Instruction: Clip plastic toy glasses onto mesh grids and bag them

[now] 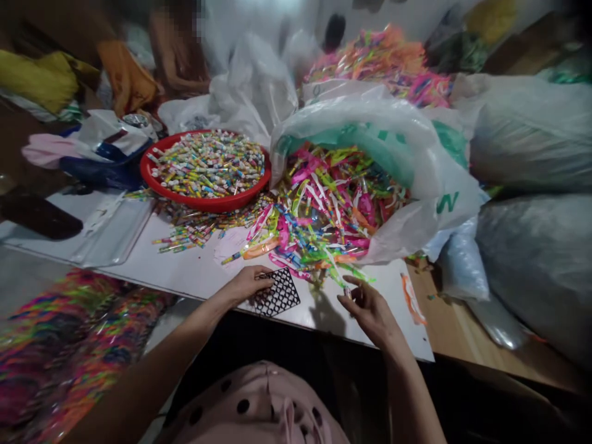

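My left hand (245,286) lies over the corner of a black perforated plastic grid (279,293), holding it flat on a white tabletop (194,277). My right hand (367,310) pinches a small pale tube (347,293) between thumb and fingers. Just beyond both hands, bright plastic strips (324,213) spill from a white plastic bag (407,228). Small multicoloured tubes (194,227) lie scattered on the table, and a red round basin (206,206) is heaped with more of them. A sheet of paper (231,246) lies under the loose pieces.
A large heap of shiny multicoloured strips (69,351) lies on the floor at left. Full plastic sacks (531,135) are stacked at right. Another colourful pile (379,65) rises behind the bag. A seated person (178,52) is at the back, beyond more bags.
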`<control>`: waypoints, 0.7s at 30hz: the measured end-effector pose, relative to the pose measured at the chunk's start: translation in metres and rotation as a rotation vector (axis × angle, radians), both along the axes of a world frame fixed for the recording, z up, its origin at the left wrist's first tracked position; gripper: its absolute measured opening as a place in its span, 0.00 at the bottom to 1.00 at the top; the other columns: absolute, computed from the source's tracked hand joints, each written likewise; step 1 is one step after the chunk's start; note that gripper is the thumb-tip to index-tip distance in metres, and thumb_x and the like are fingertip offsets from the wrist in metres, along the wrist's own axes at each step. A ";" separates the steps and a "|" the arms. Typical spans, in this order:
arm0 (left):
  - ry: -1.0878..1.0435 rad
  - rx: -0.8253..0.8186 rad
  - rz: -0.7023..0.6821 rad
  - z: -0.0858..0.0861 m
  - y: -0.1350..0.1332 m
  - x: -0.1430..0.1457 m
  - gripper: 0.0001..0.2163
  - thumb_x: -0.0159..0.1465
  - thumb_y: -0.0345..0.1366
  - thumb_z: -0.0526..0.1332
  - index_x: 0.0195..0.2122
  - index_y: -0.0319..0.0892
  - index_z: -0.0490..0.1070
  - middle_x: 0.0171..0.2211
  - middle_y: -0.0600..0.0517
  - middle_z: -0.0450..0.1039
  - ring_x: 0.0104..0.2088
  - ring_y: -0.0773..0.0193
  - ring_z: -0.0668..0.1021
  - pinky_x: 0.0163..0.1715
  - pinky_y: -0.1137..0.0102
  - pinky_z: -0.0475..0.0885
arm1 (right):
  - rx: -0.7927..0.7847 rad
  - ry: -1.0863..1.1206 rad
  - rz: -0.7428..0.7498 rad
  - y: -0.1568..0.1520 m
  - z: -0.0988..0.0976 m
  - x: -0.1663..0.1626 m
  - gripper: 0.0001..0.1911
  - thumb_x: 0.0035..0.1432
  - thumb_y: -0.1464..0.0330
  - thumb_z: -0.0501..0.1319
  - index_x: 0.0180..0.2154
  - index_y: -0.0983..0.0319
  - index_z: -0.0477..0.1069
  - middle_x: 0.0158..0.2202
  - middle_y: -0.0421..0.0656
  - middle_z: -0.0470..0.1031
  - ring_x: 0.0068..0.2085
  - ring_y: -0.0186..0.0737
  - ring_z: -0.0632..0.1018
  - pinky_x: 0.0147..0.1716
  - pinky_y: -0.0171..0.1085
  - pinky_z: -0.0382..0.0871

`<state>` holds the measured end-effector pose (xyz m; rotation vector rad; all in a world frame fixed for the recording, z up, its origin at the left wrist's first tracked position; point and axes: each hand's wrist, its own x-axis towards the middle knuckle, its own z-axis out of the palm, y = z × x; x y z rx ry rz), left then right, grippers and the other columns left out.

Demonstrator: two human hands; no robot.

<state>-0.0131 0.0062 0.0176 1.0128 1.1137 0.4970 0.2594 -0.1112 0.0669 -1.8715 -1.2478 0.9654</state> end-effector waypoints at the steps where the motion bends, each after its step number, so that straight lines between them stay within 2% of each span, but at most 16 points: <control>1: 0.012 -0.006 0.023 -0.003 -0.010 0.002 0.20 0.46 0.38 0.70 0.40 0.35 0.72 0.23 0.52 0.72 0.21 0.67 0.73 0.21 0.73 0.66 | 0.044 0.054 -0.008 0.003 0.002 -0.010 0.30 0.52 0.57 0.61 0.54 0.63 0.63 0.26 0.36 0.66 0.25 0.34 0.69 0.25 0.34 0.64; 4: 0.045 0.015 0.167 -0.016 -0.036 0.010 0.21 0.51 0.42 0.66 0.43 0.36 0.69 0.26 0.52 0.72 0.22 0.67 0.73 0.22 0.74 0.66 | 0.128 0.155 0.043 0.020 0.001 -0.041 0.30 0.52 0.57 0.62 0.54 0.62 0.63 0.27 0.37 0.68 0.26 0.34 0.69 0.26 0.34 0.65; 7: 0.044 0.047 0.320 -0.025 -0.050 0.012 0.21 0.59 0.44 0.57 0.50 0.37 0.63 0.34 0.48 0.72 0.29 0.66 0.75 0.27 0.72 0.69 | 0.132 0.213 0.070 0.034 -0.006 -0.063 0.25 0.54 0.56 0.60 0.49 0.64 0.67 0.26 0.38 0.69 0.25 0.35 0.71 0.25 0.34 0.66; 9: 0.105 0.133 0.324 -0.025 -0.059 0.007 0.23 0.60 0.42 0.56 0.54 0.37 0.61 0.38 0.46 0.72 0.33 0.63 0.76 0.33 0.68 0.72 | 0.159 0.228 0.036 0.038 -0.010 -0.071 0.21 0.55 0.55 0.60 0.44 0.64 0.68 0.27 0.39 0.70 0.26 0.36 0.72 0.26 0.35 0.66; 11: 0.269 0.371 0.245 -0.021 -0.070 -0.002 0.24 0.59 0.40 0.58 0.56 0.37 0.60 0.43 0.42 0.70 0.40 0.58 0.75 0.41 0.62 0.72 | 0.200 0.225 0.050 0.040 -0.016 -0.077 0.19 0.55 0.56 0.59 0.42 0.64 0.69 0.30 0.42 0.72 0.29 0.37 0.74 0.29 0.35 0.68; 13: 0.502 0.694 0.139 -0.016 -0.079 -0.011 0.25 0.59 0.37 0.58 0.57 0.35 0.60 0.50 0.38 0.67 0.50 0.52 0.71 0.51 0.56 0.66 | 0.207 0.201 0.124 0.043 -0.027 -0.084 0.17 0.57 0.58 0.58 0.41 0.64 0.69 0.32 0.44 0.74 0.32 0.38 0.75 0.32 0.36 0.68; 15: 0.687 0.930 -0.017 -0.013 -0.084 -0.017 0.21 0.61 0.36 0.57 0.56 0.36 0.62 0.53 0.37 0.64 0.55 0.49 0.66 0.54 0.53 0.62 | 0.166 0.154 0.212 0.047 -0.042 -0.092 0.14 0.57 0.61 0.57 0.41 0.64 0.70 0.33 0.45 0.75 0.34 0.39 0.75 0.34 0.37 0.68; 18: 0.831 1.086 -0.328 -0.017 -0.082 -0.020 0.15 0.64 0.35 0.56 0.50 0.37 0.67 0.50 0.40 0.69 0.53 0.49 0.69 0.52 0.54 0.64 | 0.120 0.111 0.226 0.058 -0.061 -0.106 0.14 0.57 0.62 0.57 0.40 0.64 0.70 0.32 0.44 0.75 0.34 0.40 0.74 0.35 0.38 0.68; 19: 0.852 1.120 -0.395 -0.019 -0.080 -0.019 0.14 0.64 0.35 0.55 0.49 0.37 0.68 0.49 0.40 0.70 0.53 0.50 0.69 0.52 0.55 0.64 | 0.128 0.117 0.217 0.062 -0.064 -0.111 0.14 0.57 0.61 0.56 0.40 0.64 0.70 0.32 0.44 0.75 0.34 0.40 0.74 0.36 0.38 0.68; 21: 0.889 1.171 -0.439 -0.024 -0.077 -0.018 0.14 0.65 0.35 0.54 0.49 0.36 0.68 0.49 0.40 0.70 0.53 0.51 0.70 0.53 0.56 0.63 | 0.176 0.126 0.221 0.071 -0.064 -0.119 0.14 0.58 0.61 0.56 0.40 0.64 0.70 0.34 0.45 0.74 0.35 0.40 0.75 0.37 0.38 0.68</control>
